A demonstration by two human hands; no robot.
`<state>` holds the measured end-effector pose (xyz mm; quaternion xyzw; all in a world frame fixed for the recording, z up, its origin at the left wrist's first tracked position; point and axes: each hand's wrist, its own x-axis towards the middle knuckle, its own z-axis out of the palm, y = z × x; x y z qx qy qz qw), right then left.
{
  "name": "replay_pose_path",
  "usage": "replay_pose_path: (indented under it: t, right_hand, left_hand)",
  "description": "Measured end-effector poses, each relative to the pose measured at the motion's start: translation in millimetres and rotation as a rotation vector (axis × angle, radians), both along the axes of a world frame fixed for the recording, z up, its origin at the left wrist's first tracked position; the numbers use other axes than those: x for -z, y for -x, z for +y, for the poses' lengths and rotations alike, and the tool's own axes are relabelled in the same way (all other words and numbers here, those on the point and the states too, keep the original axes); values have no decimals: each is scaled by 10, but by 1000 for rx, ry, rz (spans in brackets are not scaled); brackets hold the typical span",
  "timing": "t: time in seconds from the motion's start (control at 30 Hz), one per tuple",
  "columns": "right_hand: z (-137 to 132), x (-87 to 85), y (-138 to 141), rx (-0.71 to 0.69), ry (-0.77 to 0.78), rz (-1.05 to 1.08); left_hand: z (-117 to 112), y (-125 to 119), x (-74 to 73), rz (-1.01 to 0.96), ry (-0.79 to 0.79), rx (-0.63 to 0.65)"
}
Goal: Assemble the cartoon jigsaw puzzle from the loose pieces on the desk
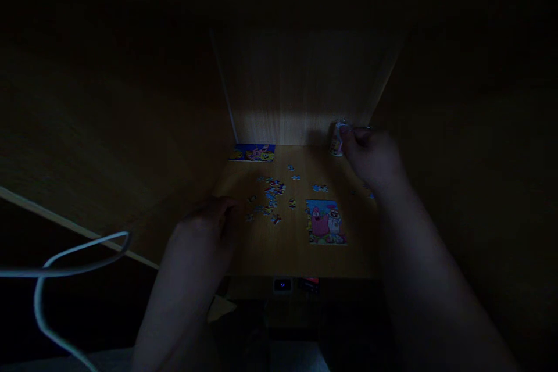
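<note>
In dim light, my right hand (372, 154) reaches to the back of a wooden desk surface. Its thumb and fingers close on the upper side of a small printed cylindrical container (336, 140), which is upright by the back panel. My left hand (207, 226) hovers low at the left, its fingers curled and in deep shadow; what they hold, if anything, is hidden. Nearest to it are several loose jigsaw pieces (272, 202). An assembled cartoon jigsaw section (326, 222), with a pink figure and a white-suited one, lies at the front right.
A blue cartoon picture strip (253, 153) lies at the back left. More pieces (320, 188) are beyond the assembled section. Wooden panels enclose the surface. A white cable (78, 253) loops at the left. Below the front edge is a small device (282, 285) with a blue light.
</note>
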<state>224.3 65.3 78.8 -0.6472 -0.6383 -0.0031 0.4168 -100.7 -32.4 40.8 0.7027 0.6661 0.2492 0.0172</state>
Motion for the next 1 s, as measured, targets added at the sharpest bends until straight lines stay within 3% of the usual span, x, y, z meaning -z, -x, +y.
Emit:
replay_pose_path:
  t: [0.13, 0.3, 0.4, 0.53, 0.7, 0.9, 1.0]
  right_hand:
    - [-606, -56, 33, 132, -18, 111]
    - [-1119, 377, 12, 347, 122, 105]
    - [-1241, 646, -93, 454, 259, 75]
    - [-1307, 808, -218, 463, 237, 70]
    - [-1365, 825, -175, 397, 54, 171]
    - [-1524, 612, -8, 563, -304, 277]
    - [-1612, 466, -101, 581, -222, 207]
  left_hand:
    - [40, 22, 36, 36, 58, -41]
    - [79, 10, 36, 86, 154, -86]
    - [91, 19, 49, 124, 193, -121]
    - [105, 64, 127, 143, 182, -124]
    - [149, 86, 223, 96, 140, 6]
    - [195, -136, 243, -1, 39, 189]
    - [187, -340, 225, -43, 4, 299]
